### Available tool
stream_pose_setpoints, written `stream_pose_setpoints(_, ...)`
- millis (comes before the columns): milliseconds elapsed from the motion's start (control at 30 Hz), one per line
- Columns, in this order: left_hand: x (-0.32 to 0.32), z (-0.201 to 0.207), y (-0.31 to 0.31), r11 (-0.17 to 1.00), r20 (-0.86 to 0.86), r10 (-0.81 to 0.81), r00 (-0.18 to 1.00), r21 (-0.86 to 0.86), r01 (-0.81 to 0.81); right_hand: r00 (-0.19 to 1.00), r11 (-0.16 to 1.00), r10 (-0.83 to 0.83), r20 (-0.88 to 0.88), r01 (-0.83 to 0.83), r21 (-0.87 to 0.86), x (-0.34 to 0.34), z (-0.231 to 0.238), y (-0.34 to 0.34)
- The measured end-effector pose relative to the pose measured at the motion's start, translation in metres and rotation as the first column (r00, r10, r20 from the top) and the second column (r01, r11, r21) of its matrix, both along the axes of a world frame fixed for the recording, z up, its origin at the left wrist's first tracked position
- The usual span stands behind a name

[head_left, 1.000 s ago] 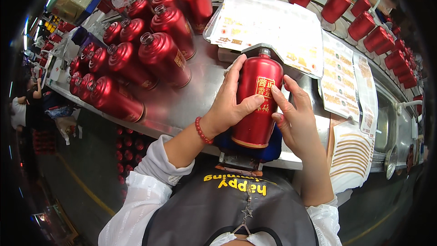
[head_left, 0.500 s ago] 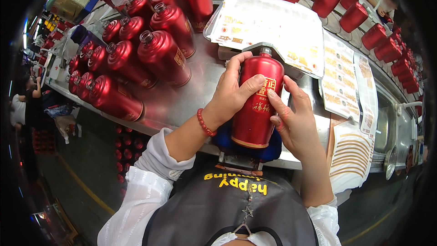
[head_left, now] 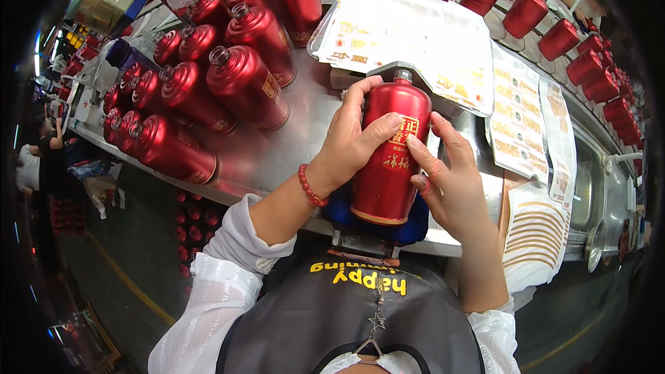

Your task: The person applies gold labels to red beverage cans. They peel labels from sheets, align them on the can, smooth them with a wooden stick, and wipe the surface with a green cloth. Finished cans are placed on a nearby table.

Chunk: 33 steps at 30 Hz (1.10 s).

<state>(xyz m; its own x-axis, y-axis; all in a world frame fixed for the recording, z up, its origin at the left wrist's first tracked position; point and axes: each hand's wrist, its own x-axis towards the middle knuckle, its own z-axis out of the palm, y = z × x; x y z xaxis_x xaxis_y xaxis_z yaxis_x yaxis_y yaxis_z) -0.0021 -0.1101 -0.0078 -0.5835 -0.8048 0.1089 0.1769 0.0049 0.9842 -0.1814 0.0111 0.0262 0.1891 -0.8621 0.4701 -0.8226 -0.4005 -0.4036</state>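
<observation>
A red metallic bottle (head_left: 392, 180) with gold characters on its front leans upright before me, its clear neck at the far end against a metal rest (head_left: 396, 68). My left hand (head_left: 355, 140), a red bead bracelet at its wrist, wraps the bottle's left side with the thumb across the front. My right hand (head_left: 450, 173) is at its right side, with one finger bent onto the gold lettering and the others along the edge. Under the bottle's base lies a dark blue pad (head_left: 414, 227).
Several red bottles (head_left: 246, 86) crowd the metal table at left. White label sheets (head_left: 409, 31) are stacked behind the bottle. More sheets (head_left: 519, 121) and a sheet with brown curved strips (head_left: 533, 235) lie at right. A curving line of red bottles (head_left: 525, 14) runs along the back.
Both hands and the held bottle stay almost in place. Along the back, the line of red bottles has shifted to the right.
</observation>
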Motion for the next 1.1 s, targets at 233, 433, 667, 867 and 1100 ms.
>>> stream_pose_setpoints(233,-0.002,0.001,0.01,0.999,-0.177,-0.004,0.984,0.045,0.012,0.998,0.987,-0.02,0.052,0.028,-0.16,-0.007,0.025,-0.031)
stream_pose_setpoints(433,0.037,-0.024,0.01,0.916,0.033,-0.013,0.999,-0.4,0.025,0.867,0.861,0.497,0.036,-0.498,0.1,0.002,0.059,-0.043)
stream_pose_setpoints(667,0.048,-0.006,0.011,0.532,0.272,0.15,0.951,-0.833,0.154,0.973,0.982,0.13,0.189,-0.1,-0.162,-0.017,0.028,-0.05)
stream_pose_setpoints(867,0.04,0.025,0.008,0.166,0.383,0.029,0.923,-0.913,0.373,0.784,0.975,-0.219,0.581,0.191,0.11,-0.02,0.008,-0.001)
stream_pose_setpoints(1100,0.024,0.018,-0.043,0.478,0.181,0.133,0.974,-0.873,0.097,0.968,0.97,0.242,0.067,-0.241,-0.029,-0.002,0.049,-0.04)
